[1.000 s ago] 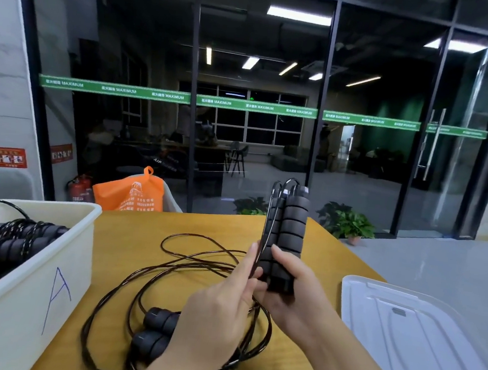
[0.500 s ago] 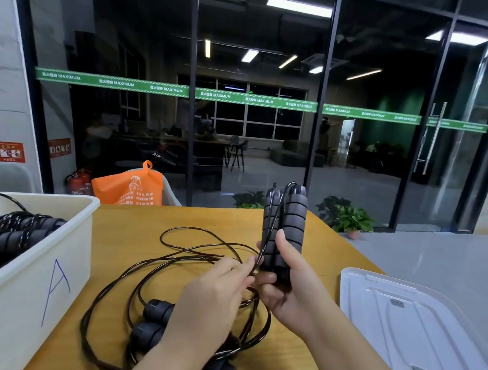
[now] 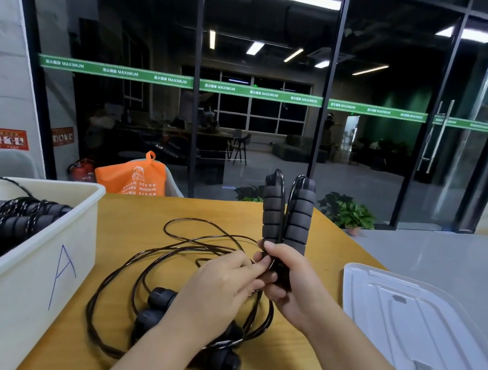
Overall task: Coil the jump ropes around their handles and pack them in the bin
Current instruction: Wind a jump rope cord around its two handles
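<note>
Coiling is barely begun: two upright foam handles [image 3: 287, 216] are gripped by the right hand [image 3: 290, 281], right of the bin [image 3: 61, 244], the rope [image 3: 152, 253] is pinched by the left hand's [image 3: 221, 284] fingertips, and a first wrap seems needed.

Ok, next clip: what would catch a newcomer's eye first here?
Probably the pair of grey foam handles, held upright at centre by the right hand while the left hand pinches the cord at their base. Next, the loose black rope sprawled over the yellow table, and the white bin marked A at left, holding coiled ropes.
</note>
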Demonstrator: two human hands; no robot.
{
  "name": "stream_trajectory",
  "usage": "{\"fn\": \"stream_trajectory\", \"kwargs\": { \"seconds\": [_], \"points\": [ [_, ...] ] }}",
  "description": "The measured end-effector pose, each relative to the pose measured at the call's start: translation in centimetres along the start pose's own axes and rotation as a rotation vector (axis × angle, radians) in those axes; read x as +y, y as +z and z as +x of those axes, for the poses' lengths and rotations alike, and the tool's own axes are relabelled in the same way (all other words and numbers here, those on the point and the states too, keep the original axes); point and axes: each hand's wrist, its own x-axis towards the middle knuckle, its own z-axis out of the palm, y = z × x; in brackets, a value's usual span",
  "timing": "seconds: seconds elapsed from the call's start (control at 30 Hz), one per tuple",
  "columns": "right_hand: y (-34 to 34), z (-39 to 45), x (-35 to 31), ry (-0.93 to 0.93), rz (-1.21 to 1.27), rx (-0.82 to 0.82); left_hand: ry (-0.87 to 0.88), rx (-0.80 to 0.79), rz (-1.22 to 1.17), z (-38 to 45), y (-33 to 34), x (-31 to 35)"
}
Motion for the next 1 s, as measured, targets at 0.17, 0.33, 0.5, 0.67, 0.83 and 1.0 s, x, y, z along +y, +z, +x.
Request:
{"fn": "stream_trajectory", "kwargs": {
  "seconds": [0.17,0.33,0.5,0.67,0.83,1.0],
  "points": [
    [-0.5,-0.3,-1.1,-0.104,-0.209,-0.013,-0.185,0.026,-0.054,-0.7,-1.1,-1.9],
    [-0.9,-1.7,-1.2,-0.271,-0.788,-0.049,-0.260,-0.063,-0.067,-1.1,-1.5,-2.2],
    [-2.4,-3.4,-1.4,-0.494,-1.075,-0.059,-0.269,-0.086,-0.047,-1.2,-2.0,-2.4],
    [-5.2,-4.3,-2.7,-0.631,-1.531,-0.124,-0.147,-0.075,0.031,-1.0,-2.2,-1.9],
    [-6.7,-4.0,-3.5,-0.705,-1.790,-0.199,-0.070,-0.073,0.057,1.1,-2.6,-0.7],
    [-5.3,-3.6,-3.6,-0.912,-1.912,-0.206,-0.069,-0.006,0.148,3.8,-5.2,1.1]
  ]
}}
